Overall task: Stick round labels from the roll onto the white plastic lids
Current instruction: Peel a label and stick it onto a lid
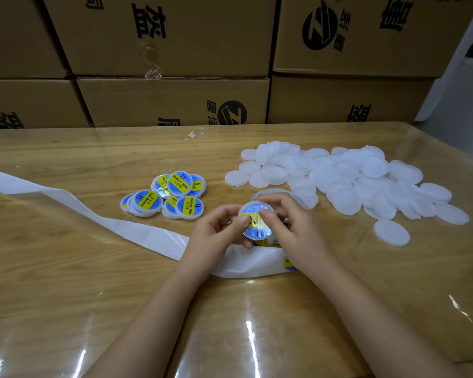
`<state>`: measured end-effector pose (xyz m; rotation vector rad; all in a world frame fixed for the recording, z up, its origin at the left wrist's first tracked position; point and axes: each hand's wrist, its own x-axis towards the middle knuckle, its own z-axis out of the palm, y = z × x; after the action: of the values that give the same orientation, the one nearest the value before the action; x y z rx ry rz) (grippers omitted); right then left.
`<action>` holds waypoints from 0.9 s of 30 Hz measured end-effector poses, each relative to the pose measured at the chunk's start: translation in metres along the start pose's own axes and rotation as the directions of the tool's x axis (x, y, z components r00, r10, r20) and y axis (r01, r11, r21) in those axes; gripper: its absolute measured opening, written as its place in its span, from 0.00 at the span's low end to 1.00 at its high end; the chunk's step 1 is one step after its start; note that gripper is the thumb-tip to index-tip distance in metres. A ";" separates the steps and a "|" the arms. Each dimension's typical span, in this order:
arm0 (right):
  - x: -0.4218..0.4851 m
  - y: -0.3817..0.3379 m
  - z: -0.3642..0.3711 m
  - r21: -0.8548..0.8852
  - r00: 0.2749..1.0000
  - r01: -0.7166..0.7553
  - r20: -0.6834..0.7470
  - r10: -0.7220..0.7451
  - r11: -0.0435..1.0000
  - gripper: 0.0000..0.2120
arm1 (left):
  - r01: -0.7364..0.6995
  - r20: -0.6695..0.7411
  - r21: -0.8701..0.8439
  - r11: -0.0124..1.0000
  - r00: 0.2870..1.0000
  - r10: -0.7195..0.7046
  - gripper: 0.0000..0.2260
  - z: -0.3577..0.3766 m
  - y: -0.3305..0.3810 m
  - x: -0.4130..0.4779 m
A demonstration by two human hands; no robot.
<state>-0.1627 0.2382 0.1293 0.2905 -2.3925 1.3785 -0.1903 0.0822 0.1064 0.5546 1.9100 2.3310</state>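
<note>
Both hands hold one white lid (pixel 257 230) above the table's middle, with a blue and yellow round label on its face. My left hand (pixel 216 230) grips its left edge, thumb on the label. My right hand (pixel 290 227) holds its right side, with the thumb pressing on the label. The label roll (pixel 271 243) lies partly hidden under my right hand. Its spent white backing strip (pixel 99 214) trails off to the left. Several labelled lids (pixel 170 195) lie piled to the left. A big heap of plain white lids (pixel 347 178) spreads to the right.
The table (pixel 66 282) is wood under a glossy clear cover. Stacked brown cardboard boxes (pixel 175 102) form a wall along its far edge. One plain lid (pixel 391 232) lies apart, near the right side.
</note>
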 end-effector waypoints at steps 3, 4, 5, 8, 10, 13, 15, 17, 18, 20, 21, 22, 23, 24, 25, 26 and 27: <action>0.000 0.000 0.000 -0.005 1.000 0.017 -0.011 -0.017 1.000 0.08 | -0.011 0.009 0.026 1.000 1.000 0.011 0.07 0.002 -0.001 0.000; 0.000 0.001 0.001 -0.034 0.999 0.036 -0.001 -0.036 0.999 0.09 | -0.020 0.000 0.054 0.998 1.000 0.020 0.04 0.002 -0.003 0.000; -0.001 0.001 0.002 -0.075 0.998 0.054 0.019 -0.052 0.996 0.09 | -0.029 -0.006 0.094 0.995 1.000 0.030 0.01 0.002 -0.004 0.000; -0.005 -0.002 0.008 -0.188 0.994 0.061 0.099 -0.043 0.980 0.14 | -0.085 -0.049 0.326 0.942 0.993 0.106 0.07 0.001 -0.009 0.001; -0.006 -0.004 0.011 -0.250 0.991 0.085 0.125 -0.055 0.965 0.19 | -0.114 -0.081 0.429 0.896 0.983 0.164 0.08 0.001 -0.009 0.001; -0.007 -0.008 0.012 -0.336 0.977 0.203 0.131 -0.168 0.920 0.22 | -0.145 -0.107 0.514 0.846 0.967 0.231 0.09 0.000 -0.010 0.000; -0.008 -0.010 0.013 -0.375 0.955 0.295 0.129 -0.266 0.879 0.21 | -0.154 -0.091 0.567 0.809 0.965 0.247 0.10 -0.002 -0.011 -0.001; -0.008 -0.012 0.013 -0.362 0.947 0.320 0.106 -0.303 0.875 0.19 | -0.153 -0.087 0.584 0.797 0.965 0.248 0.11 -0.004 -0.012 -0.002; -0.008 -0.013 0.013 -0.354 0.946 0.324 0.095 -0.311 0.877 0.17 | -0.155 -0.086 0.582 0.799 0.965 0.249 0.11 -0.004 -0.012 -0.002; -0.008 -0.012 0.013 -0.352 0.948 0.316 0.077 -0.309 0.881 0.14 | -0.171 -0.072 0.584 0.793 0.963 0.261 0.12 -0.004 -0.011 -0.002; -0.008 -0.012 0.013 -0.350 0.951 0.305 0.063 -0.303 0.885 0.13 | -0.181 -0.066 0.590 0.787 0.960 0.271 0.12 -0.003 -0.011 -0.002; -0.007 -0.013 0.013 -0.349 0.952 0.300 0.048 -0.303 0.888 0.12 | -0.190 -0.063 0.592 0.783 0.958 0.279 0.12 -0.002 -0.011 -0.002; -0.007 -0.013 0.013 -0.352 0.950 0.302 0.034 -0.310 0.886 0.11 | -0.195 -0.060 0.589 0.784 0.957 0.282 0.12 -0.002 -0.011 -0.002; -0.007 -0.013 0.013 -0.363 0.947 0.307 0.026 -0.320 0.880 0.11 | -0.199 -0.055 0.586 0.785 0.957 0.283 0.12 -0.001 -0.011 -0.002; -0.006 -0.013 0.012 -0.377 0.944 0.315 0.028 -0.329 0.871 0.11 | -0.202 -0.051 0.586 0.785 0.957 0.285 0.12 -0.002 -0.012 -0.002; -0.006 -0.013 0.012 -0.388 0.942 0.322 0.037 -0.335 0.864 0.11 | -0.203 -0.051 0.591 0.781 0.956 0.288 0.12 -0.002 -0.012 -0.001; -0.006 -0.012 0.012 -0.393 0.941 0.326 0.051 -0.334 0.860 0.11 | -0.200 -0.057 0.595 0.779 0.955 0.290 0.12 -0.003 -0.013 -0.001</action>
<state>-0.1549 0.2219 0.1310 0.5422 -2.3948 0.7194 -0.1922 0.0819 0.0937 0.7302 2.8051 1.9072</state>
